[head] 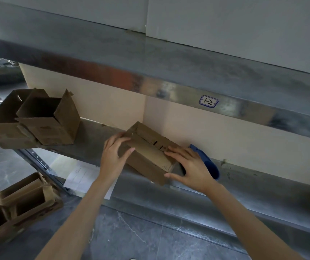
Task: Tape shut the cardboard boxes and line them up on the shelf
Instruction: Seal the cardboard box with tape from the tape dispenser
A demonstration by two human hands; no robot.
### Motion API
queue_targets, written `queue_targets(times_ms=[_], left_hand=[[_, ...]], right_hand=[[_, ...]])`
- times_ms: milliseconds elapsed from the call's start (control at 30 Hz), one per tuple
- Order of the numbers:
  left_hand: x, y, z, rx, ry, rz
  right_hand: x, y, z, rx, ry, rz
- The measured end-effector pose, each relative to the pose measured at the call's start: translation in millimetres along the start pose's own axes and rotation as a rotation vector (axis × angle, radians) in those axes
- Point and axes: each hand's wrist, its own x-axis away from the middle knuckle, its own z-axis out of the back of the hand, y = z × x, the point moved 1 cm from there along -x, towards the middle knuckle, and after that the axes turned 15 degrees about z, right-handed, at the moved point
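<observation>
Steel shelf (92,139) against a cream wall; the left hand (112,152) curls over the 9 o'clock side of a cardboard box (146,152) lying askew at centre, flaps folded down; the right hand (189,169) presses flat, fingers spread, on its 4 o'clock end; a blue tape dispenser (208,164) sits just beyond at 3 o'clock; two open boxes (45,121) stand at 10 o'clock; more open cartons (19,203) lie on the floor (131,237) at 8 o'clock.
</observation>
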Motion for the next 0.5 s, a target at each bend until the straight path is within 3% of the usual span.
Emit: queue_targets(times_ms=[167,500], left_hand=[[-6,3,-6,-0.036,0.046,0.011],[0,9,-20,0.081,-0.067,0.077]], right_hand=[[-3,-3,3,0.053,0.007,0.046],[-14,2,-9,0.029,-0.11,0.094]])
